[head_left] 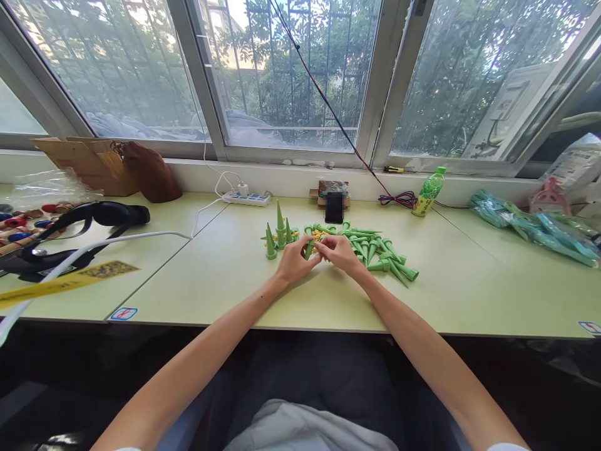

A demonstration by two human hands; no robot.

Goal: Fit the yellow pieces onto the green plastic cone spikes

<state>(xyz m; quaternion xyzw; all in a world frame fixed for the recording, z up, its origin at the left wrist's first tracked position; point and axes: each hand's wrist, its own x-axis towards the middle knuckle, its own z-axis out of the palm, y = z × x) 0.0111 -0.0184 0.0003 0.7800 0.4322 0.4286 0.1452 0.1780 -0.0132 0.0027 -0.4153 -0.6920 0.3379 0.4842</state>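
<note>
My left hand is closed around a green plastic cone-shaped spike, held just above the table. Thumb and fingertips of my right hand are pinched together close beside that spike; whatever is between them is too small to make out. Behind both hands lie small yellow pieces, partly hidden by the fingers. Several green spikes stand upright, points up, to the left of my left hand. A loose heap of similar green spikes spreads to the right of my right hand.
Behind the hands a dark phone-like slab leans against a small box. A green drink bottle stands at the back right, near plastic bags. Leftward are a power strip, a white cable and a black headset.
</note>
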